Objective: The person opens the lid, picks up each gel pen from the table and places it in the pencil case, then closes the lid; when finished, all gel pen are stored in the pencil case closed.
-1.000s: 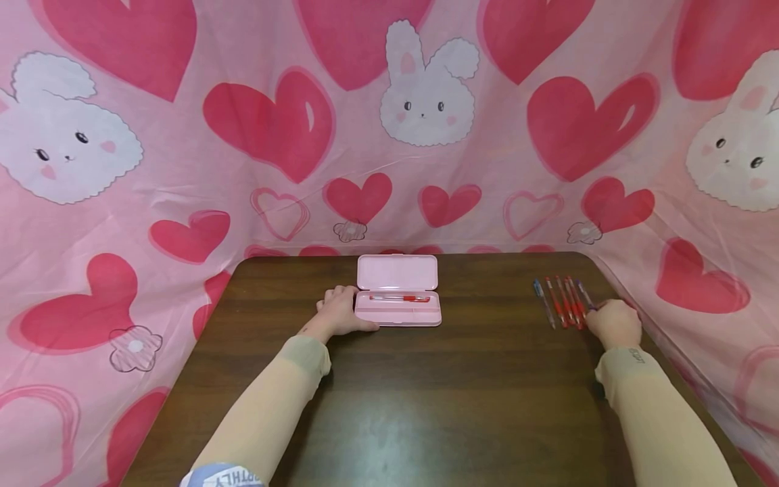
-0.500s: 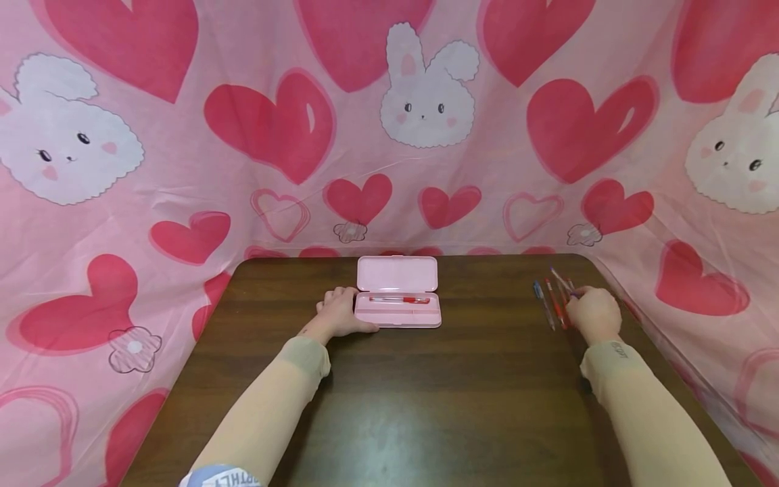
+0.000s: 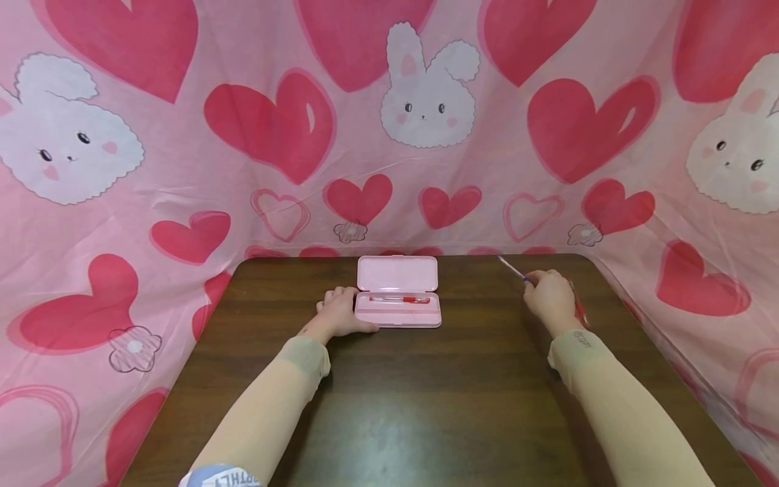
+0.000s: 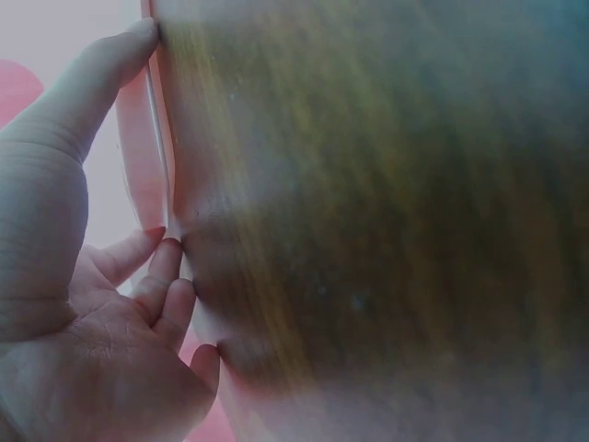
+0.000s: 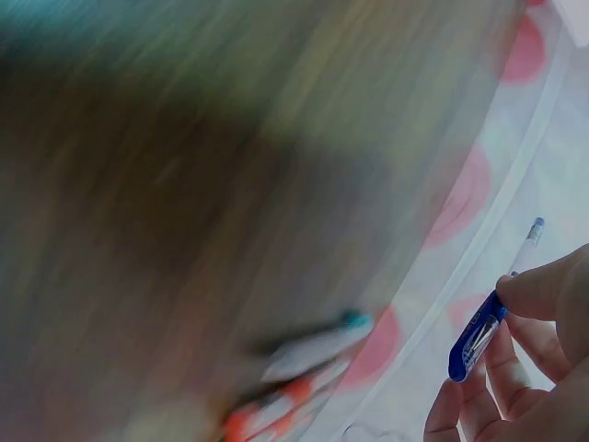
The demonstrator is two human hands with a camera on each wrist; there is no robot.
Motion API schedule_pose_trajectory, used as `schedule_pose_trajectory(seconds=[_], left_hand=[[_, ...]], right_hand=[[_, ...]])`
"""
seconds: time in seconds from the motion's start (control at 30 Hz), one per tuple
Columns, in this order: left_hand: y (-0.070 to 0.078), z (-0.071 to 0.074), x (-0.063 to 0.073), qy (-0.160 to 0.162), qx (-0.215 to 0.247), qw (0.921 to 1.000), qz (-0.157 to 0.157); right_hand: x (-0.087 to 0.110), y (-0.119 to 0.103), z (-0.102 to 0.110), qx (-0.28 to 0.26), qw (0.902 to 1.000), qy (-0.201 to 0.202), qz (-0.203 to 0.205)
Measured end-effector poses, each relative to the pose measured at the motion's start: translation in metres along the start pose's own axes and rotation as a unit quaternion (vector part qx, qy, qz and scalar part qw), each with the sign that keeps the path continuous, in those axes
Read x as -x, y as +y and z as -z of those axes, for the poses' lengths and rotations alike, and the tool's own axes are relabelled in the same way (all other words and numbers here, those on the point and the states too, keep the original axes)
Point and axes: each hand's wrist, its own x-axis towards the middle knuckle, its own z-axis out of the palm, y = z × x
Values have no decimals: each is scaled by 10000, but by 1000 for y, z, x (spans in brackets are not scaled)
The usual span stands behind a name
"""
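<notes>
A pink pencil case (image 3: 389, 322) lies open on the table, its lid (image 3: 397, 274) folded back. One red pen (image 3: 398, 299) lies in its rear compartment. My left hand (image 3: 341, 312) holds the case by its left end, thumb along the front edge; the left wrist view shows the fingertips (image 4: 166, 253) against the case's side. To the right, my right hand (image 3: 552, 302) pinches a blue pen (image 5: 477, 343) between thumb and fingers, its far end pointing toward the back left. Behind that hand, red pens (image 3: 579, 308) are mostly hidden.
Blurred in the right wrist view, a pen with a teal end (image 5: 317, 350) lies beside red pens (image 5: 267, 414). The brown wooden table (image 3: 389, 399) meets a pink heart-and-rabbit cloth (image 3: 426, 159) at its back and sides.
My right hand has picked the blue pen from the right end of the row and carried it left, across the other pens. The left hand and pencil case stay put.
</notes>
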Motion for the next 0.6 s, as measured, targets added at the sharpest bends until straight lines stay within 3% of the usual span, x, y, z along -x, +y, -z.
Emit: schedule_pose_trajectory(seconds=[0.6], left_hand=[[3,2,1,-43,53,10000,15]], right_hand=[[2,-72,-23,-417,9960,-292,733]])
